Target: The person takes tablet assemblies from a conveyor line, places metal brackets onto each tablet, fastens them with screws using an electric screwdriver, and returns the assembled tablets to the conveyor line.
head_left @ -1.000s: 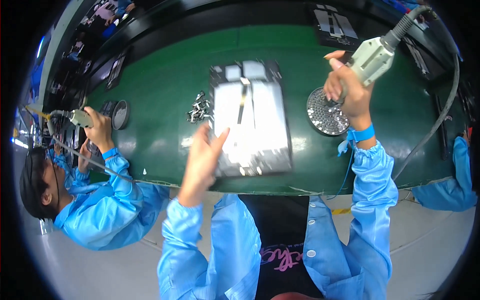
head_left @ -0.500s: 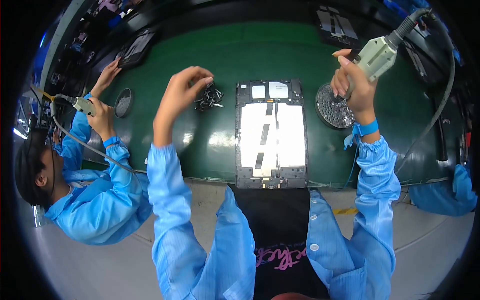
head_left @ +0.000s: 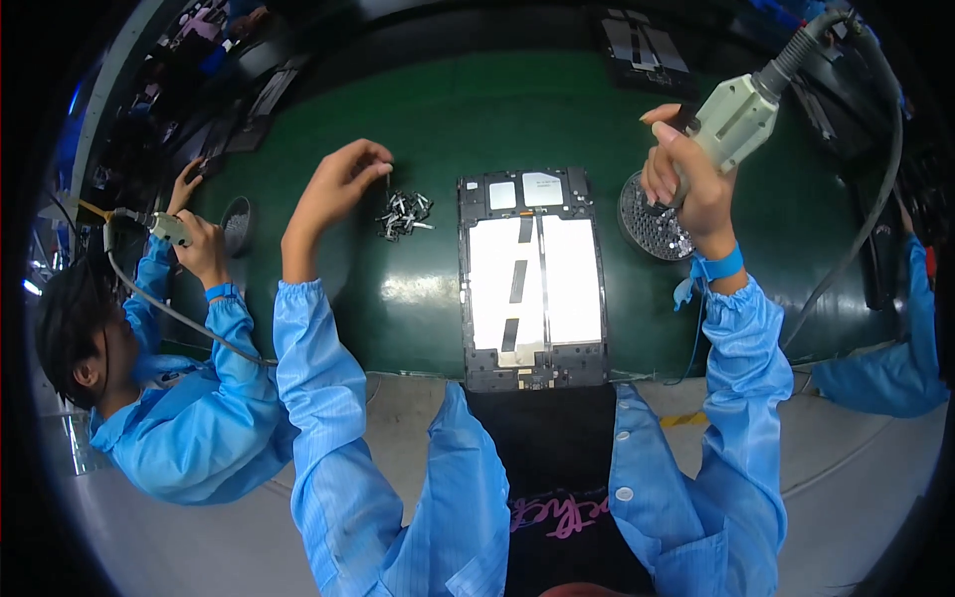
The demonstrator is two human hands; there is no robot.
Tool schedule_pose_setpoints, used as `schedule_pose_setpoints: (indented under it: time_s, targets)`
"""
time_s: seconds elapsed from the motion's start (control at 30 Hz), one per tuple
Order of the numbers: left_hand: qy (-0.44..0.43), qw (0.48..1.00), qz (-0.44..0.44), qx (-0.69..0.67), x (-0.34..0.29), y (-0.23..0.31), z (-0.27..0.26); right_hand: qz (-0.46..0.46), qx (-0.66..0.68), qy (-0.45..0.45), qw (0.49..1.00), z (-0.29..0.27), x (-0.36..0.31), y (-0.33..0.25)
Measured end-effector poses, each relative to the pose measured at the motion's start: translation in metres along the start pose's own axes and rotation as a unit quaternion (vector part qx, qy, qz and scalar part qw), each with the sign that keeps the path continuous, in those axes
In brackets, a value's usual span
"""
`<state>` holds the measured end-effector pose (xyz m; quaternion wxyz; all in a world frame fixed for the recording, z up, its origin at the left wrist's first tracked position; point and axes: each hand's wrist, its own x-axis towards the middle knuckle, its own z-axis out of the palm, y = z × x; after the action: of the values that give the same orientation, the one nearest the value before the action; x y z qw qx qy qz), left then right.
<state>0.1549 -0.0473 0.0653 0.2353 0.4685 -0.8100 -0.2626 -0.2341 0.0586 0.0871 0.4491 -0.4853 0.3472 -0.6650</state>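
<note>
My left hand (head_left: 338, 189) is pinched at the fingertips beside a small pile of black and silver parts (head_left: 406, 214). A tiny dark piece seems to show at the fingertips, too small to name. My right hand (head_left: 696, 184) is wrapped round a pale electric screwdriver (head_left: 736, 119) with a grey cable, above a round dish of small metal screws (head_left: 647, 234). The fingers and palm hide the tool's tip. Between my hands an opened tablet (head_left: 532, 284) lies on the green table, its inner side up, with a white battery area and black strips.
Another person in blue (head_left: 189, 408) sits at the left with a similar screwdriver (head_left: 171, 229) and a dish (head_left: 237, 224). Another opened tablet (head_left: 642, 50) lies at the far right. The screwdriver's cable (head_left: 880, 214) curves down the right side.
My left hand has moved slightly left, off the pile, which shows more fully. My right hand and the screwdriver have shifted a little left and down in view.
</note>
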Motion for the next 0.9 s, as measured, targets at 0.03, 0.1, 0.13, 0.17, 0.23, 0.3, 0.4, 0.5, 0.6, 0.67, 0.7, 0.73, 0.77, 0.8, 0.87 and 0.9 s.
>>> schedule_pose_setpoints:
  time_s: [0.03, 0.1, 0.13, 0.17, 0.23, 0.3, 0.4, 0.5, 0.6, 0.67, 0.7, 0.73, 0.77, 0.8, 0.87, 0.9]
  targets:
    - [0.043, 0.998, 0.043, 0.012, -0.004, 0.007, 0.0, -0.005, 0.002, -0.004, 1.0, -0.001, -0.001, 0.0]
    - [0.068, 0.994, 0.046, 0.072, -0.011, 0.023, -0.002, -0.004, -0.026, -0.001, 1.0, 0.001, -0.004, -0.002]
    - [0.07, 0.994, 0.046, 0.074, -0.012, 0.027, 0.003, -0.004, -0.054, 0.002, 0.999, 0.002, -0.005, -0.002]
    - [0.088, 0.995, 0.027, -0.047, -0.012, 0.032, 0.013, -0.005, -0.054, 0.0, 0.999, 0.001, -0.006, -0.002]
    - [0.092, 0.976, 0.008, -0.198, -0.008, 0.045, 0.033, -0.002, -0.05, -0.005, 0.999, 0.001, -0.007, -0.002]
    - [0.059, 0.958, -0.015, -0.281, -0.004, 0.053, 0.053, -0.009, -0.054, -0.005, 0.998, 0.002, -0.008, -0.003]
    - [0.024, 0.962, -0.065, -0.266, -0.003, 0.052, 0.061, -0.018, -0.056, -0.009, 0.998, 0.003, -0.009, -0.003]
    - [-0.008, 0.967, -0.085, -0.238, -0.004, 0.047, 0.067, -0.015, -0.055, -0.011, 0.998, 0.003, -0.009, -0.003]
    - [-0.01, 0.964, -0.101, -0.247, -0.002, 0.051, 0.073, -0.014, -0.067, -0.007, 0.998, 0.001, -0.008, -0.002]
    - [-0.008, 0.96, -0.14, -0.242, -0.001, 0.055, 0.074, -0.014, -0.065, -0.01, 0.998, -0.001, -0.007, -0.001]
    - [-0.011, 0.959, -0.141, -0.245, -0.002, 0.058, 0.075, -0.011, -0.068, -0.008, 0.998, -0.001, -0.007, -0.001]
    - [-0.008, 0.959, -0.158, -0.237, -0.003, 0.061, 0.076, -0.009, -0.066, -0.007, 0.998, -0.001, -0.007, 0.0]
    - [-0.004, 0.958, -0.174, -0.229, -0.004, 0.061, 0.078, -0.006, -0.065, -0.006, 0.998, -0.001, -0.006, 0.0]
    - [-0.004, 0.956, -0.175, -0.235, -0.004, 0.059, 0.08, -0.003, -0.071, -0.009, 0.997, -0.002, -0.005, 0.001]
    - [0.028, 0.952, -0.135, -0.273, -0.007, 0.053, 0.084, -0.003, -0.001, -0.009, 1.0, -0.003, -0.003, 0.004]
    - [0.033, 0.949, -0.136, -0.283, -0.007, 0.051, 0.083, 0.0, -0.009, -0.016, 1.0, -0.003, -0.002, 0.005]
